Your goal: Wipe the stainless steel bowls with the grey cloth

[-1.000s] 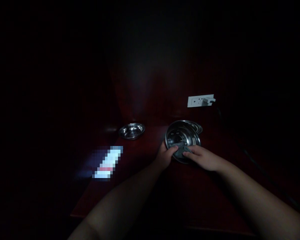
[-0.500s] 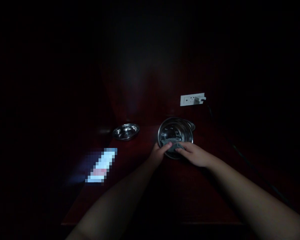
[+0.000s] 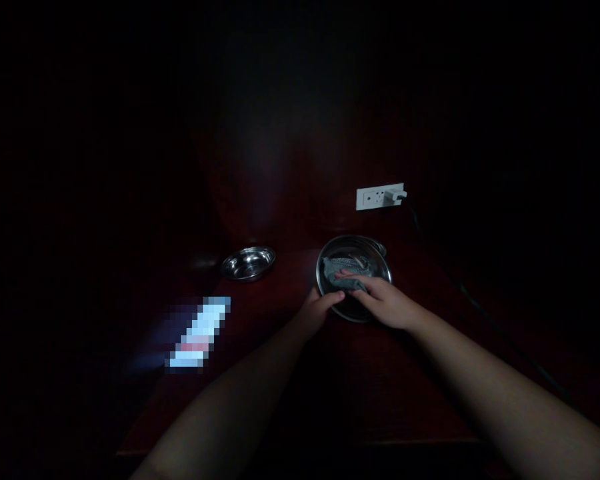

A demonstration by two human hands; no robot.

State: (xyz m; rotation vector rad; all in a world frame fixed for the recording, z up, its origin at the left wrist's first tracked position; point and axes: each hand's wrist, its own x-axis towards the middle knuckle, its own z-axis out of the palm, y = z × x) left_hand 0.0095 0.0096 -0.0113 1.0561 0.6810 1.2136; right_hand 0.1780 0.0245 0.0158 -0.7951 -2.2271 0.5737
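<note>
A shiny metal bowl (image 3: pixel 354 309) is tilted with its open side facing me. My left hand (image 3: pixel 318 311) grips its lower left rim, the thumb over the edge and the other fingers hidden behind it. Inside the bowl lies a grey-green cloth (image 3: pixel 344 268), partly spread against the inner wall. My right hand (image 3: pixel 387 301) has its fingers on a bunched part of this cloth and presses it into the bowl.
A shallow metal dish (image 3: pixel 250 264) stands at the back left of the dark red table (image 3: pixel 290 387). Another metal piece (image 3: pixel 381 247) shows partly behind the bowl. A blurred-out bright screen (image 3: pixel 200 332) is at the left. A white wall socket (image 3: pixel 379 197) holds a plug, with a cable (image 3: pixel 500 333) running right.
My right hand has shifted its fingers, and the cloth is now spread further up inside the bowl. The left hand keeps its hold on the rim. The view has moved slightly.
</note>
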